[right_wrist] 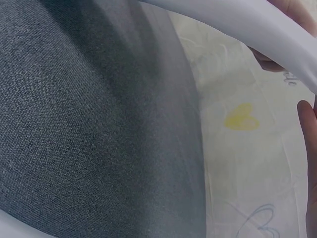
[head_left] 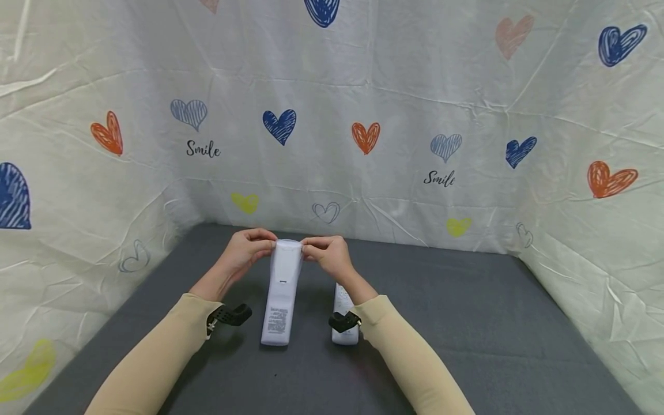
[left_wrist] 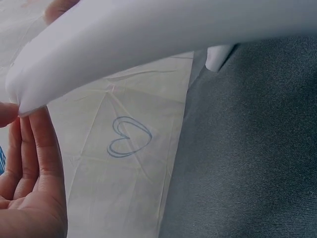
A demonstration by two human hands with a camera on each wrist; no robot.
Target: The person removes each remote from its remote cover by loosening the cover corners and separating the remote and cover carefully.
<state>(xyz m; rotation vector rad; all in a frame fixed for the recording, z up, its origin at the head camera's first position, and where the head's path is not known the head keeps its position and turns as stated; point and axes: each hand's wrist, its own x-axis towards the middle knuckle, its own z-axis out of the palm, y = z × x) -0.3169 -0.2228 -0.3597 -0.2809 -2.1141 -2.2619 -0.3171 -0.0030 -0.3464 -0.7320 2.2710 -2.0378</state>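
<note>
A long white remote control (head_left: pixel 280 294) is held by its far end, its back with a small slot and a printed label facing up. Its far end seems wrapped in a thin, clear sleeve that flares at the corners. My left hand (head_left: pixel 244 253) pinches the far left corner between thumb and fingers; the left wrist view shows the thumb (left_wrist: pixel 7 114) there. At the opposite corner, my right hand (head_left: pixel 331 256) pinches with thumb and fingers. A second white remote control (head_left: pixel 342 302) lies beneath my right wrist, partly hidden by it.
Dark grey cloth covers the table (head_left: pixel 456 323). White sheeting (head_left: pixel 332 173) printed with hearts rises at the back and both sides. Black bands (head_left: pixel 230 314) circle both wrists.
</note>
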